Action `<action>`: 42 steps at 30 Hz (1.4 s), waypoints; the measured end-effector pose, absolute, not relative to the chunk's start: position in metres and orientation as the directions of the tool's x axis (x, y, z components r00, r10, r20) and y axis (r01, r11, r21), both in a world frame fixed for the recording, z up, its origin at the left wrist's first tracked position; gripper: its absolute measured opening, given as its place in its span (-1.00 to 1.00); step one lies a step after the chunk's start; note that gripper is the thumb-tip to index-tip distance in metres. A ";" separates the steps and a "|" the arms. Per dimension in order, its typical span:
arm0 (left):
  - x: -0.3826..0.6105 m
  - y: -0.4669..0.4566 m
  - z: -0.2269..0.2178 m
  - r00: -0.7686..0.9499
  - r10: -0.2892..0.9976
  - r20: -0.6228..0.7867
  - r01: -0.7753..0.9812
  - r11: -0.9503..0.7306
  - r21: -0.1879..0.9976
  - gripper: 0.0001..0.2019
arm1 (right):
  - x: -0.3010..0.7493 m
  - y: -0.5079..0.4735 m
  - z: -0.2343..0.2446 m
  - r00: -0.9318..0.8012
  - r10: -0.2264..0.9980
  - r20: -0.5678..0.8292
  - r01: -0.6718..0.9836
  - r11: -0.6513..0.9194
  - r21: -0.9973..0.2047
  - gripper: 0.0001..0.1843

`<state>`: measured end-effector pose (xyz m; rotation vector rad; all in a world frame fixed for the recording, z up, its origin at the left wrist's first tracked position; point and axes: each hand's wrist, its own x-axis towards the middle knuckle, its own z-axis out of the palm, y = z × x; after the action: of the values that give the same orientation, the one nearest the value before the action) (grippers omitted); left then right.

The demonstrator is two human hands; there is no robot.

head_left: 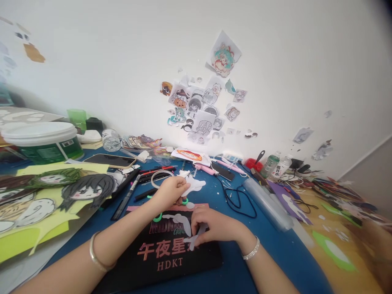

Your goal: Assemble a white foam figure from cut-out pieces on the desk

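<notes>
My left hand [173, 188] is closed, its fingers pinching a white paper cutout [196, 186] that sticks out to the right. Below that wrist, green curved pieces [158, 218] that look like scissor handles show in part; my left forearm and hand cover the rest. My right hand [212, 223] is closed too, fingertips together on a small white paper scrap [193, 241] just over the black box [171, 269] with pink lettering. Another irregular white paper scrap [179, 220] lies on the box beside my right fingers.
Pens [125, 200] and a white tape roll [161, 178] lie left of centre. Paper drawings [87, 192] cover the left side near a green-and-white tub [43, 141]. To the right are a black cord [239, 200], a clear plastic roll [269, 204] and bottles [271, 163].
</notes>
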<state>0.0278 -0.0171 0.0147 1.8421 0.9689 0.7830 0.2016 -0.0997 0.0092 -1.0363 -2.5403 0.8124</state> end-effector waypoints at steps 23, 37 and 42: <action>0.031 -0.020 0.017 0.472 0.876 0.099 0.270 -0.251 0.930 -0.68 | 0.206 -0.085 0.000 0.005 0.981 0.193 0.120 0.191 -0.974 -0.79; 0.029 -0.017 0.015 0.475 0.871 0.128 0.271 -0.283 0.920 -0.68 | 0.213 -0.080 -0.002 0.155 0.927 0.341 0.343 0.274 -0.899 -0.83; 0.029 -0.021 0.019 0.472 0.874 0.118 0.280 -0.276 0.920 -0.66 | 0.209 -0.082 0.001 0.145 0.934 0.327 0.337 0.264 -0.904 -0.83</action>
<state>0.0295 -0.0207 0.0192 1.7983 0.9771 0.8084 0.2093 -0.0818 0.0009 -1.2830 -1.4087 0.6692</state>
